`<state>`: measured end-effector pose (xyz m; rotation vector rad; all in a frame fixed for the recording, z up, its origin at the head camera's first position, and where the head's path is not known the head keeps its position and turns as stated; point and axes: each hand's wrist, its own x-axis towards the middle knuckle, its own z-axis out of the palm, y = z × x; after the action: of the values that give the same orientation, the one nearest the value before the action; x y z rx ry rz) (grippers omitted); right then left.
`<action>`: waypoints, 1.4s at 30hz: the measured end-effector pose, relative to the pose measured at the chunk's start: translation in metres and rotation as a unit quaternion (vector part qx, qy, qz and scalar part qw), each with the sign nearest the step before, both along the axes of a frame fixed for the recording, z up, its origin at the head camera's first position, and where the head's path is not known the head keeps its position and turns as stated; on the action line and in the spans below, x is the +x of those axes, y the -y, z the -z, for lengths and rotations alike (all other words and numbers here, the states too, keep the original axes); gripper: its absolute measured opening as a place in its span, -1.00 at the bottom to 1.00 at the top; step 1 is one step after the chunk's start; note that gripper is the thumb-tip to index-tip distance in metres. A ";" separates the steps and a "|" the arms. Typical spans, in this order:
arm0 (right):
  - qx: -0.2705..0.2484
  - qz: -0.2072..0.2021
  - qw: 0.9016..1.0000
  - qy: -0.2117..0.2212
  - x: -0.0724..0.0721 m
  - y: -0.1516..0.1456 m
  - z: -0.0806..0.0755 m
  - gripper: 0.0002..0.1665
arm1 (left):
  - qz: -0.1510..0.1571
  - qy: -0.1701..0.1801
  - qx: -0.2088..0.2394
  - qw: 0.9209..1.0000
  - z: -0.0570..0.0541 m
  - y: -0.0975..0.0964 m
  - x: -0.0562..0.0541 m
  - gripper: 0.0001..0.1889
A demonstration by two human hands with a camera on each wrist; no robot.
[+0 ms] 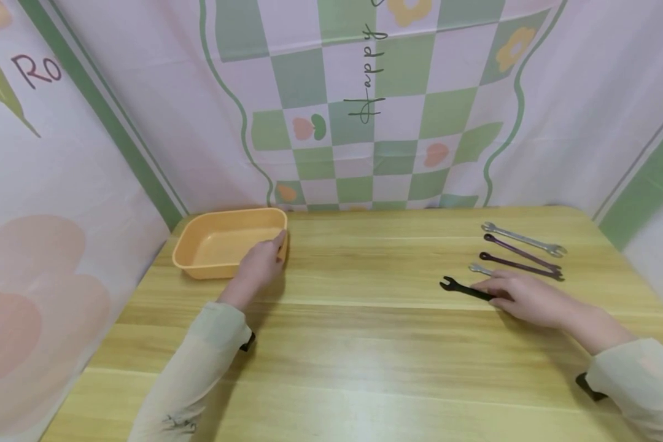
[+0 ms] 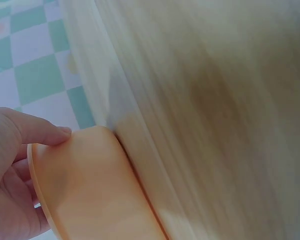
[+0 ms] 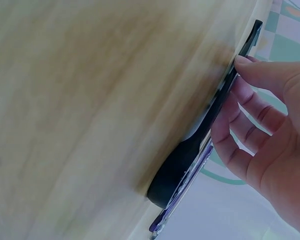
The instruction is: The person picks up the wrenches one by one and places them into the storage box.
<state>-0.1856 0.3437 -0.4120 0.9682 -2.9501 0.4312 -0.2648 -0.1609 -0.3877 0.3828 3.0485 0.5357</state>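
pinching right hand (image 1: 530, 299): clamped on black open-end wrench (image 1: 466, 290), jutting left of its fingertips
orange tub (image 1: 204, 272): left of left hand (image 1: 258, 265), which clamps its wall
four other wrenches (image 1: 522, 238): just beyond right hand

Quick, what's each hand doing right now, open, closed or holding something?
Left hand: holding the orange tub at its rim.
Right hand: holding the black wrench.

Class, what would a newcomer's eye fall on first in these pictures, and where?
Probably the bright orange tub at the back left of the table, gripped by the left hand. Next, on the right, the black wrench pinched by the right hand, with other wrenches lying beyond it.
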 end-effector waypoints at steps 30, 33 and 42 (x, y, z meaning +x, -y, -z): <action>0.003 0.005 1.000 -0.005 -0.001 -0.001 -0.002 -0.56 | 0.035 -0.017 0.009 0.999 0.000 -0.042 0.003 -0.32; 0.002 0.004 1.000 -0.006 -0.001 0.000 -0.002 -0.56 | 0.035 -0.025 0.012 0.999 0.001 -0.044 0.004 -0.33; -0.001 0.005 1.000 0.005 -0.001 0.000 0.000 -0.56 | 0.060 -0.049 0.014 0.997 0.004 -0.051 0.008 -0.37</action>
<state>-0.1864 0.3433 -0.4124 0.9550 -2.9610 0.4390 -0.2573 -0.1096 -0.3919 0.6053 3.0884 0.5700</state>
